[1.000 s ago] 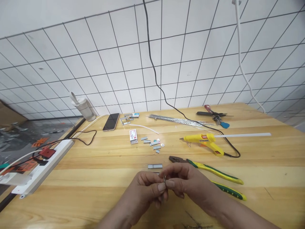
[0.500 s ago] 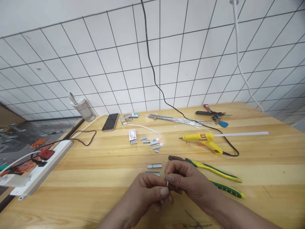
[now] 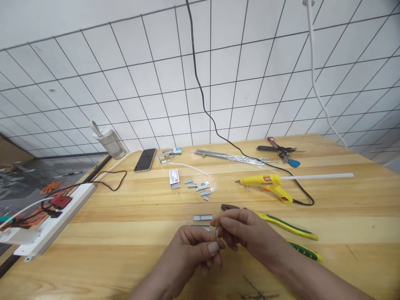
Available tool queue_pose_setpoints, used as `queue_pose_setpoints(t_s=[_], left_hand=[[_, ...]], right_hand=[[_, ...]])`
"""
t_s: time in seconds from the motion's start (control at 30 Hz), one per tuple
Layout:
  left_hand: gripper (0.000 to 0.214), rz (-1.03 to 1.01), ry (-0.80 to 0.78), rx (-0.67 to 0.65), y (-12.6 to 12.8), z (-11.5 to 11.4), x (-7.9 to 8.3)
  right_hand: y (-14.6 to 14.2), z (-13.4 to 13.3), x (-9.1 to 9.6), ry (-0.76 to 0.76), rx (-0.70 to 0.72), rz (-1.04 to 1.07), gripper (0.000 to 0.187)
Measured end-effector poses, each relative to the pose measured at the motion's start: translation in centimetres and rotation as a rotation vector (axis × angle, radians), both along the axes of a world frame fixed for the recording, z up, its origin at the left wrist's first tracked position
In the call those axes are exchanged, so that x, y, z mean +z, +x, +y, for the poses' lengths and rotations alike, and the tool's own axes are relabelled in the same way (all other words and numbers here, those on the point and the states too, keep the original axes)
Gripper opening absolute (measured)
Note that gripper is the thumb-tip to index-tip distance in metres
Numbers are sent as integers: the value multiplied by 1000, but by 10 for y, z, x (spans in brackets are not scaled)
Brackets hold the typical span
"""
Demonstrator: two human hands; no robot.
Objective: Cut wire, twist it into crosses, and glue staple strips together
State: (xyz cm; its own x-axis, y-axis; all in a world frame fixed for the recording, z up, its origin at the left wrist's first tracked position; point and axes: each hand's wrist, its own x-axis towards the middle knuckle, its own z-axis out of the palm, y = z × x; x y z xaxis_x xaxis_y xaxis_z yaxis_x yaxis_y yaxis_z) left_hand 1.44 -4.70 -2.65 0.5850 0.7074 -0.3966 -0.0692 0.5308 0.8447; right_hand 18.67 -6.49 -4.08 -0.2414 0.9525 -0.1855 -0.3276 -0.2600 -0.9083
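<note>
My left hand [image 3: 195,248] and my right hand [image 3: 242,229] meet low at the middle of the wooden table [image 3: 125,216]. Together they pinch a small silver metal piece [image 3: 216,234] between thumbs and fingertips; it looks like a short strip of staples. Both hands are closed on it. Two more staple strips [image 3: 202,217] lie on the wood just beyond my fingers. Yellow-and-green pliers [image 3: 281,227] lie right behind my right hand.
A yellow glue gun [image 3: 270,185] with a white stick lies to the right, loose staples and a small box [image 3: 174,178] farther back. A phone [image 3: 145,160], metal rods [image 3: 234,157], scissors and keys [image 3: 279,151] lie near the tiled wall. A power strip [image 3: 53,218] sits left.
My hands have stayed in place, turning the small metal piece a little between the fingers; the right hand has lifted slightly. Nothing else on the table moved.
</note>
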Motion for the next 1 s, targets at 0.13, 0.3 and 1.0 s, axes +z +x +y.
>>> queue_pose_setpoints(t_s=[0.13,0.3,1.0], left_hand=[[22,-33,-35,-22,-2,1,-6],[23,-70,-55,-91,-4,3,-12],[24,59,151,-46,0,1,-4]], right_hand=[[-2,-1,4,19,42,-54,27],[-5,-1,8,15,49,-48,30],[-8,-3,5,70,0,-157,26]])
